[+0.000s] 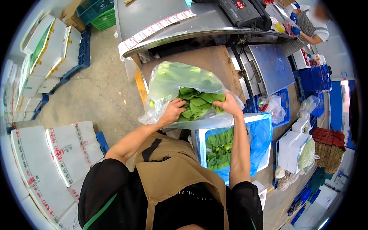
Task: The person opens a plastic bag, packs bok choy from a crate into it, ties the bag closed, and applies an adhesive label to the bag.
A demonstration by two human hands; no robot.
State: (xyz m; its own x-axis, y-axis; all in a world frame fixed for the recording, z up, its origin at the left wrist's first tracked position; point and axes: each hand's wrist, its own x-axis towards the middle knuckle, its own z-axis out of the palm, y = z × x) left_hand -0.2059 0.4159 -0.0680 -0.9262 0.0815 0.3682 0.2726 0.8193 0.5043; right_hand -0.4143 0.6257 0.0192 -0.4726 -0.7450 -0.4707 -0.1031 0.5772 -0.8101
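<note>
A clear plastic bag (159, 86) full of leafy greens (197, 102) lies in front of me, its mouth facing me. Pale stalks show through the film at its far end, and dark green leaves show at the opening. My left hand (173, 111) is at the left of the mouth, fingers curled on the leaves. At the right side, my right hand (230, 106) is closed on the bag's edge, its thumb over the leaves; its other fingers are partly hidden. Below my right forearm stands a white foam box (263, 163) with a blue liner, holding more greens.
A metal table (153, 19) beyond the bag carries a label strip (161, 26) and a scale (243, 13). Foam boxes (73, 153) are stacked at left. Another person in blue gloves (295, 30) works at the far right. Blue crates (283, 105) stand on the right.
</note>
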